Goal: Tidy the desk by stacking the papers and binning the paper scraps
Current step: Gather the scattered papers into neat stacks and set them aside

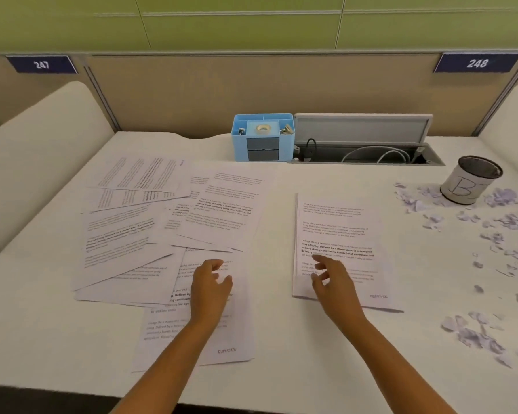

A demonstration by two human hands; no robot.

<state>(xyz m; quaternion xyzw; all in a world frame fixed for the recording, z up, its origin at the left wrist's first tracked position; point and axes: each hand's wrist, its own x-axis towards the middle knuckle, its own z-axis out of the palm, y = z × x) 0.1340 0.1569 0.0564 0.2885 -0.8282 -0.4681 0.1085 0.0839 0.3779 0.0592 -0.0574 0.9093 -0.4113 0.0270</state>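
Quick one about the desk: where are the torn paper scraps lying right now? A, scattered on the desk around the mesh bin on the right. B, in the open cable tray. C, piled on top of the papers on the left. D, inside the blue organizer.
A: the paper scraps lie loose on the desk surface around the mesh bin at the right.

Single head view, looking forward and down, close over desk, facing partition.

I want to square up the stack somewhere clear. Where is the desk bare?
Bare desk: the strip between the loose sheets and the stack, the near edge below both hands, and behind the stack up to the cable tray. Crowded: scraps litter the right side around the bin; sheets cover the left.
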